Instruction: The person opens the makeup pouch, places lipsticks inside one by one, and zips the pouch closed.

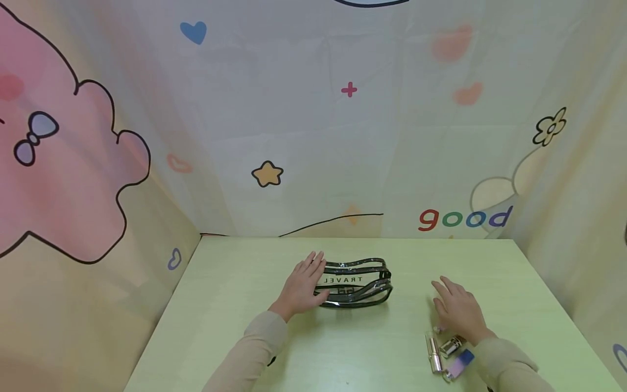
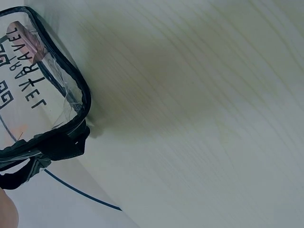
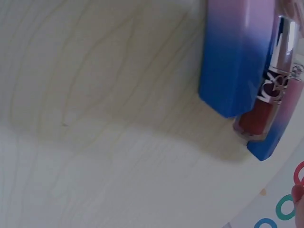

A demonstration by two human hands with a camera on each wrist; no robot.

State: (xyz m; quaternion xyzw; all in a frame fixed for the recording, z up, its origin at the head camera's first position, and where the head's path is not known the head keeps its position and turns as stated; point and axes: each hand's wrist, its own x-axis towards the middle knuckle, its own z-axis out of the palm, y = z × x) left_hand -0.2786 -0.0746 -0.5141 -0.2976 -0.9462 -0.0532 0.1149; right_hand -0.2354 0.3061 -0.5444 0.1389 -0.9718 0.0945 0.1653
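My hands are well apart: the left (image 1: 301,287) lies with extended fingers over the left end of the clear, black-trimmed travel pouch (image 1: 354,280), mid-surface (image 1: 372,348) toward the far edge, while the right (image 1: 461,311) is loosely spread, gripping nothing I can see, toward the right edge. Nearest my right wrist lie a gold lipstick tube (image 1: 434,355), a black-and-silver one (image 1: 452,346) and a lilac-to-blue one (image 1: 459,365). I judge this as steadying the pouch; next calls for a light right-hand pinch on one tube.
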